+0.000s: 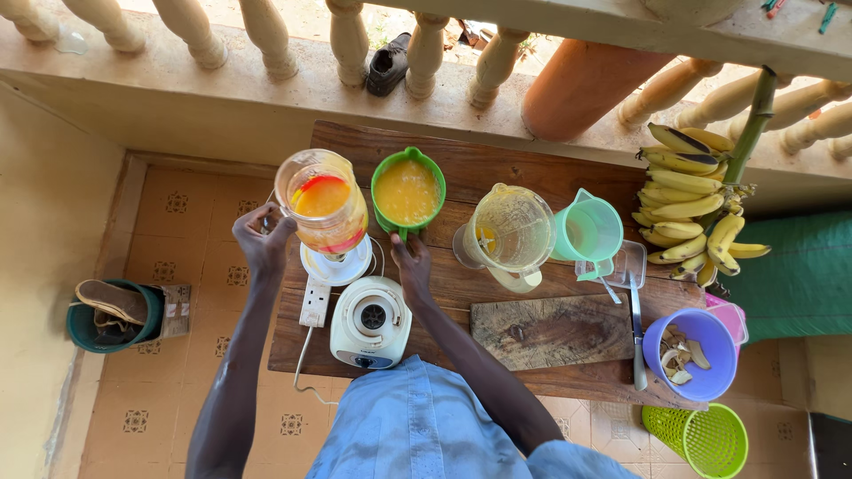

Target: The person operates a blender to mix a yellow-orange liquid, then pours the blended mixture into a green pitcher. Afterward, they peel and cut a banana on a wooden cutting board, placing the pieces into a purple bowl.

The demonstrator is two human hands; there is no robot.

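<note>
My left hand (263,241) grips the handle of a clear blender jar (321,211) partly filled with orange juice. The jar is tilted a little over a white round lid (341,266). My right hand (414,264) holds the handle of a green jug (407,191) full of pulpy orange juice, just right of the jar. A white blender base (371,321) stands on the wooden table (497,168) in front of me, between my arms. A white power strip (314,302) lies to its left.
To the right stand an empty blender jug (510,232), a mint jug (588,229) and a clear cup (624,263). Nearer are a cutting board (550,331), a knife (636,330), a purple bucket (701,377) of peels, bananas (690,206) and a green basket (708,440). On the floor sits a teal bucket (82,330).
</note>
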